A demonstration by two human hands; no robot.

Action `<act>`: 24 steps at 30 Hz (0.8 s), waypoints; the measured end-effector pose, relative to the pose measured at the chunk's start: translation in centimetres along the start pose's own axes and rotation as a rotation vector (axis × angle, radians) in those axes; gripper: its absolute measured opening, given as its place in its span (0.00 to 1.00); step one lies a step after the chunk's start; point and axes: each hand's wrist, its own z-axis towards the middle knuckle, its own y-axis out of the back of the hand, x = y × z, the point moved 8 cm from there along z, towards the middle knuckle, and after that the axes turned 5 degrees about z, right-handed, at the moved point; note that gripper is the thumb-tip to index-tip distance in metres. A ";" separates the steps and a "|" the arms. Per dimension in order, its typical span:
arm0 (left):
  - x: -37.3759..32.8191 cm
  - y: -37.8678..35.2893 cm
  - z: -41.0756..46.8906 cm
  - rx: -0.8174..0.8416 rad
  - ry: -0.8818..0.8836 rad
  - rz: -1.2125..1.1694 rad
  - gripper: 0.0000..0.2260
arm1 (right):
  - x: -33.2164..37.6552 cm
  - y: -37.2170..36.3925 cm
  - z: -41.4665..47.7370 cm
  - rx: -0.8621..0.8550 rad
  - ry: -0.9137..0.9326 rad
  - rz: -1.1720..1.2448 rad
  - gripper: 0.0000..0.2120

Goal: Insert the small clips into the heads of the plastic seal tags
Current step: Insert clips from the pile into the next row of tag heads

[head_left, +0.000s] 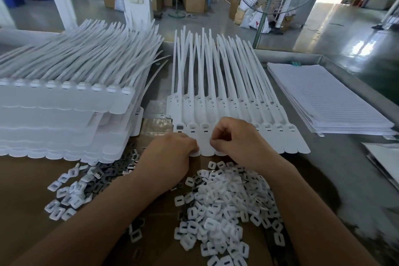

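Head view: seal tags (237, 114) lie in a row mid-counter (336, 157), with loose clips (220, 201) heaped toward the near edge. The left hand (170, 155) rests bent fingers on the tag ends; its grip is unclear. The right hand (235, 140) pinches shut, seemingly on a clip. Clips look light, stiff and slippery, so pinch their edges.

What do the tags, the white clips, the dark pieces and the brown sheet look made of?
Tags: white plastic, matt, slightly translucent.
White clips: same-looking white plastic, moulded, slotted.
Dark pieces: probably thin metal, grey with glints; too small to confirm.
Brown sheet: cardboard, dull, with a fold line.
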 end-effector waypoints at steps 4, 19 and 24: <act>0.0 0.0 -0.2 -0.031 0.010 -0.008 0.15 | -0.3 0.2 0.2 -0.059 0.001 0.066 0.11; -0.6 -0.2 -0.4 -0.065 -0.014 0.112 0.15 | 0.5 -1.9 4.3 -0.116 0.019 -0.079 0.05; -0.6 -0.3 -0.3 -0.068 -0.015 0.136 0.14 | 0.1 -2.5 4.6 -0.121 -0.031 -0.230 0.05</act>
